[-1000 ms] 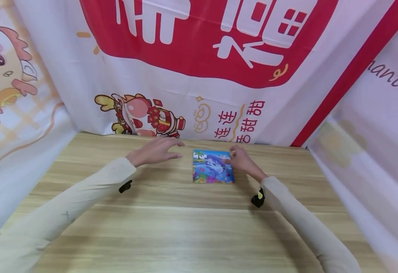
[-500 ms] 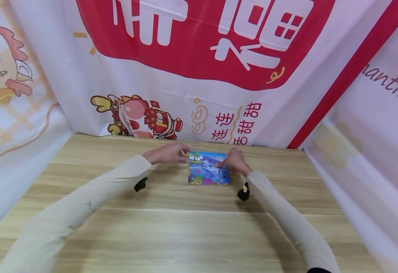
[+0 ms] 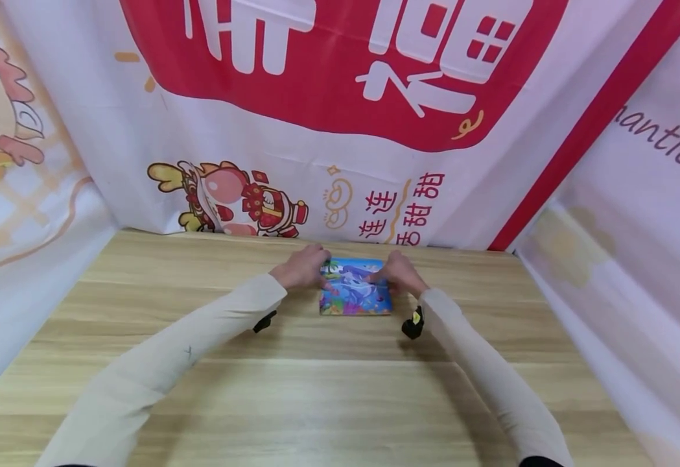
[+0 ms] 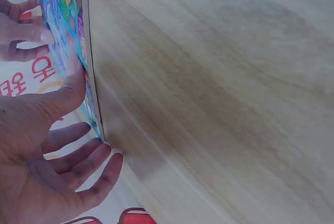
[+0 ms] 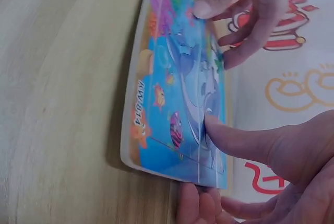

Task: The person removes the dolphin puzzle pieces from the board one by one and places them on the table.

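A flat, square dolphin jigsaw puzzle with a glossy blue sea picture lies on the wooden table near its back edge. My left hand grips the puzzle's left side, its thumb on the picture and fingers around the edge. On the opposite side, my right hand holds the puzzle, thumb pressed onto the face. In the right wrist view, that hand's fingertips curl at the near edge of the puzzle, under the thumb. The left wrist view shows the left thumb flat on the picture.
The wooden table stretches toward me in front of the puzzle. A white and red printed cloth hangs right behind it. More printed cloth stands at the left and right sides.
My left hand has moved right from beside the puzzle onto its left edge and now grips it. The right hand stays on the right side. The view has shifted slightly.
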`<state>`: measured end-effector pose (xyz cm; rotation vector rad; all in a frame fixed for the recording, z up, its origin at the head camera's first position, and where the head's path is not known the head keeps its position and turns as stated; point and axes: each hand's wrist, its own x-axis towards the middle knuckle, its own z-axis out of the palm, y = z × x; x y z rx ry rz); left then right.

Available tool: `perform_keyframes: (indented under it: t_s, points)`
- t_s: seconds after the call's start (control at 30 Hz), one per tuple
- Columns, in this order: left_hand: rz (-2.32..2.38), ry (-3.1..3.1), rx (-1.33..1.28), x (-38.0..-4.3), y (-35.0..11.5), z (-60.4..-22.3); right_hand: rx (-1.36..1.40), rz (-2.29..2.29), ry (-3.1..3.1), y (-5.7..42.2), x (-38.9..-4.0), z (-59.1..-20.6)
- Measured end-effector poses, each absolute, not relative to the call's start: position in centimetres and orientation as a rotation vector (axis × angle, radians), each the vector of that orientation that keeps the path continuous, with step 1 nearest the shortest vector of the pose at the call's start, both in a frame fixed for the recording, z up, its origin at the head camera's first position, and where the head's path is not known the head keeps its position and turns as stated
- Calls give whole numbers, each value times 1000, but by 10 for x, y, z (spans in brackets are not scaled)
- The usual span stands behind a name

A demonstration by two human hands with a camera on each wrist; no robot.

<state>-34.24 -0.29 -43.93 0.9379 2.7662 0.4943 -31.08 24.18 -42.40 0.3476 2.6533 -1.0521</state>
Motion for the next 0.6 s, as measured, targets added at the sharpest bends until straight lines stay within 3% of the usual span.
perform_keyframes:
  t_s: [0.33, 0.6]
  points:
    - [571, 2780, 907, -337, -7, -446, 247, -1349, 2254, 274, -329, -409]
    - [622, 2761, 963, -343, -10, -446, 123, -1472, 2262, 280, -333, -431]
